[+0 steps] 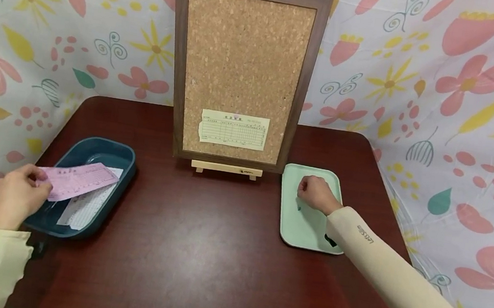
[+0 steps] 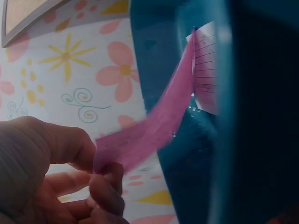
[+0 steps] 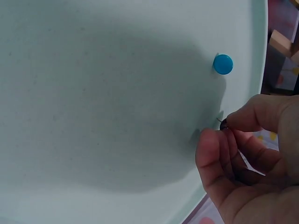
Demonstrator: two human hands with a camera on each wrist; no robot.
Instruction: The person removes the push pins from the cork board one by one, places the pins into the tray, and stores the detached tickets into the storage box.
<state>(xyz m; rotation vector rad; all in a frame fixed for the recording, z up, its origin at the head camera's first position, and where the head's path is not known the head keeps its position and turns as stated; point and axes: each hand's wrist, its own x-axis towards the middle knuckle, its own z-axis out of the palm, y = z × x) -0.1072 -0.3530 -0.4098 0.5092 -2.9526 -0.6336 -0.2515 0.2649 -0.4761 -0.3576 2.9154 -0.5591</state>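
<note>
At the left, my left hand (image 1: 20, 195) pinches one end of a pink paper slip (image 1: 79, 179) between thumb and fingers. The slip slants over the blue bin (image 1: 130, 173), its far end overlapping white printed slips (image 1: 91, 209) inside. In the left wrist view the pink slip (image 2: 145, 140) bends in a curve. My right hand (image 1: 318, 193) is over the pale green tray (image 1: 306, 233), thumb and fingertips pinching a small dark pushpin (image 3: 224, 124) whose thin metal point sticks out. On the tray near the fingertips lies a blue pushpin (image 3: 223, 64).
A framed cork board (image 1: 244, 61) stands upright on a small wooden easel (image 1: 226, 168) at the back middle. A pale yellow-green printed slip (image 1: 233, 131) hangs low on the cork. The dark red table (image 1: 198, 251) lies between bin and tray, with flowered cloth (image 1: 460, 149) around it.
</note>
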